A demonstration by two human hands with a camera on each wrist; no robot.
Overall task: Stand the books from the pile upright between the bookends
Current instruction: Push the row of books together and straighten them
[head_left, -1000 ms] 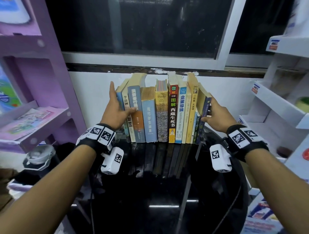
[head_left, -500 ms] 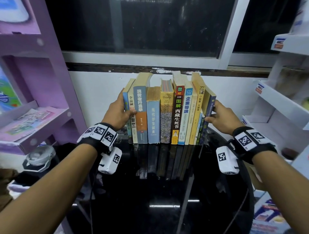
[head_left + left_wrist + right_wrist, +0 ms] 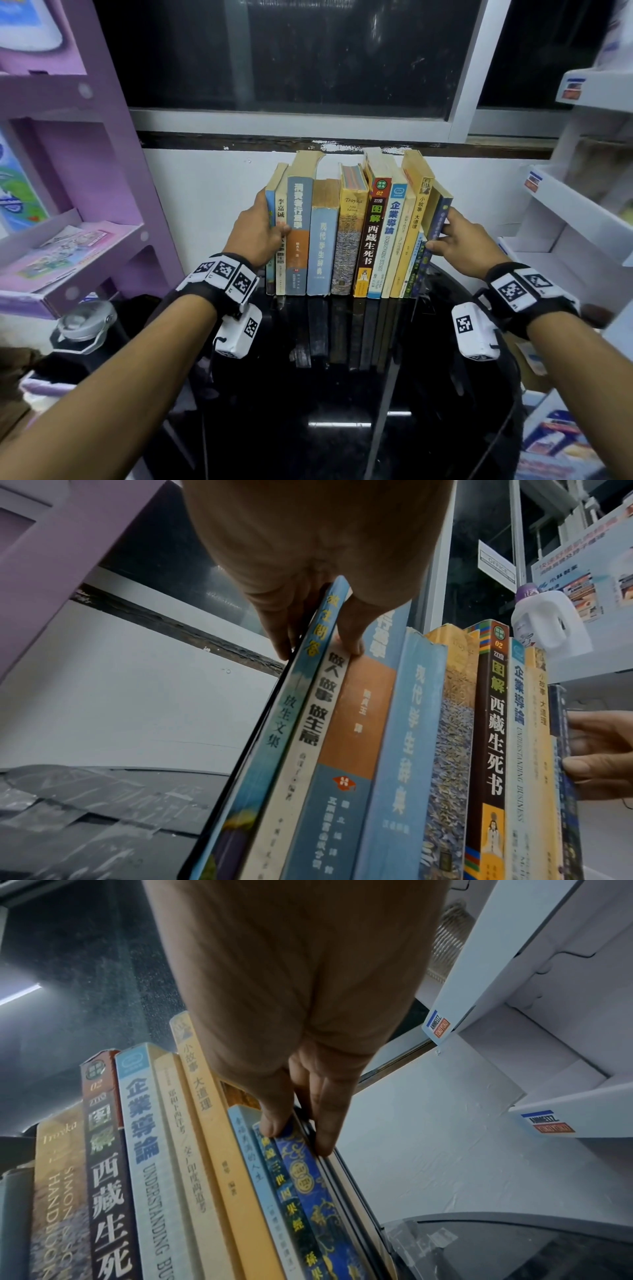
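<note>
A row of books [image 3: 346, 236] stands spine-out on the black glossy table [image 3: 342, 411], close to the white wall. My left hand [image 3: 270, 222] holds the row's left end. In the left wrist view its fingers [image 3: 284, 642] lie along a thin black bookend [image 3: 253, 739] and its thumb presses the spines. At the other end my right hand [image 3: 442, 229] pinches a dark blue book [image 3: 308, 1183] and the grey bookend [image 3: 346, 1175] beside it. The right-hand books lean slightly left. No pile of books is in view.
A purple shelf unit [image 3: 68, 240] stands close on the left, a white shelf unit [image 3: 565, 222] on the right. A dark window [image 3: 291, 51] is above the books. A lidded container [image 3: 85, 325] sits low beside the table's left edge.
My left hand slid down the row's left end from outstretched fingers to a lower hold with the thumb over the spines. The right hand stayed at the right end.
</note>
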